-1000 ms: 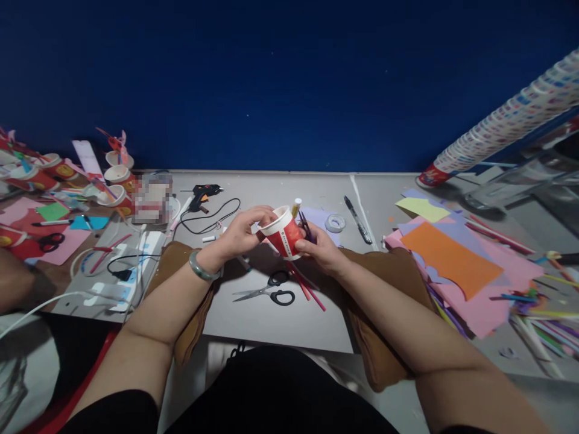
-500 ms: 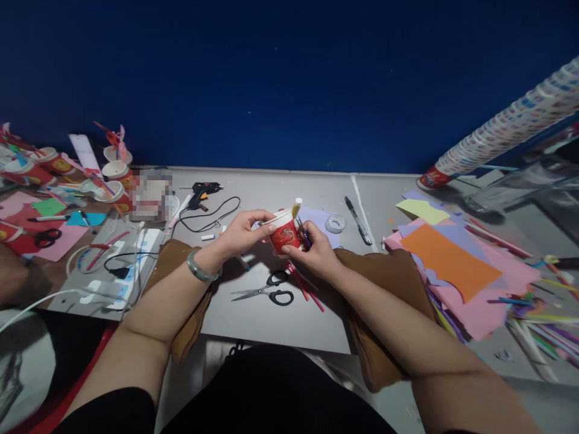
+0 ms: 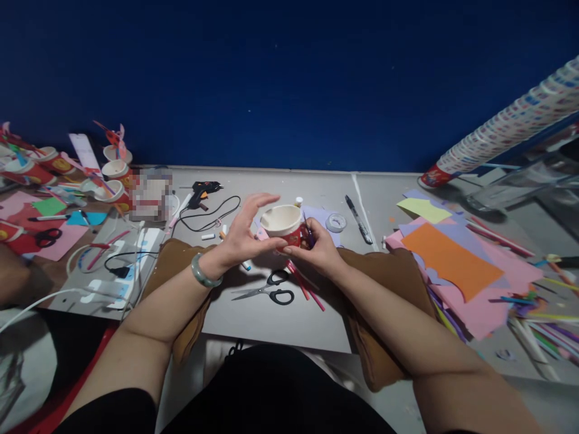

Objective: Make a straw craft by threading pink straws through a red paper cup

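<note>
A red paper cup (image 3: 281,222) with a white rim is in front of me, tipped so that its inside shows. My right hand (image 3: 320,247) grips the cup's right side, thumb across the front. A slim dark purple tool (image 3: 309,232) also sits in that hand; its kind is unclear. My left hand (image 3: 239,240) is open around the cup's left side, fingers raised and spread, with the thumb near the lower front. Whether that thumb touches the cup is hard to tell. Black-handled scissors (image 3: 271,290) lie below, beside red straws (image 3: 301,280).
A glue gun (image 3: 204,194) with its cord lies at the back left. Tape (image 3: 335,223) and a black marker (image 3: 358,220) are right of the cup. Coloured paper (image 3: 452,259) and a long stack of cups (image 3: 511,120) fill the right. Decorated cups (image 3: 115,194) stand left.
My left hand has loosened from the cup and spread its fingers. The cup has turned and tilted, showing more of its inside, while my right hand keeps hold of it.
</note>
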Action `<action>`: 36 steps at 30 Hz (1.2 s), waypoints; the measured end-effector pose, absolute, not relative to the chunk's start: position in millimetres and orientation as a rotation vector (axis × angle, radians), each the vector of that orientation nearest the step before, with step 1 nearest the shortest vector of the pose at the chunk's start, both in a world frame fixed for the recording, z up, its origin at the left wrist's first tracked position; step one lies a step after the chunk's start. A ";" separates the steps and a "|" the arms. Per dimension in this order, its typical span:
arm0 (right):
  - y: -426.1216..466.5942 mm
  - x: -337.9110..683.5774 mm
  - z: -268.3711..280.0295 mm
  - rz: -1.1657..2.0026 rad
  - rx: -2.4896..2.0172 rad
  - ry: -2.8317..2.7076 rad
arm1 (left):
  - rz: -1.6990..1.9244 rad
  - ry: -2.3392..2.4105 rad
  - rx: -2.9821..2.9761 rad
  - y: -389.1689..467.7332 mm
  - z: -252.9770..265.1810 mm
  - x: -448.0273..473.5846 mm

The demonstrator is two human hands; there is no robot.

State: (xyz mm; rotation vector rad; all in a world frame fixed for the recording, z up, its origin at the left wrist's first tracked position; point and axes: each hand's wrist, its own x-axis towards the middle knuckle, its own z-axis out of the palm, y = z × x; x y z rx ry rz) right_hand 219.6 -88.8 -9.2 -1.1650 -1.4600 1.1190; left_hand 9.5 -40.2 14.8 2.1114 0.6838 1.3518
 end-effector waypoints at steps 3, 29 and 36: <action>-88.5 220.8 -9.3 1.097 -1.128 -1.441 | 1.246 0.681 1.998 -39.8 8.6 9.5; -99.9 215.5 -10.0 0.942 -1.080 -1.482 | 1.001 0.625 1.717 -44.4 21.0 12.5; -99.2 218.2 -5.9 1.025 -1.109 -1.407 | 0.890 0.610 1.641 -45.3 29.6 12.1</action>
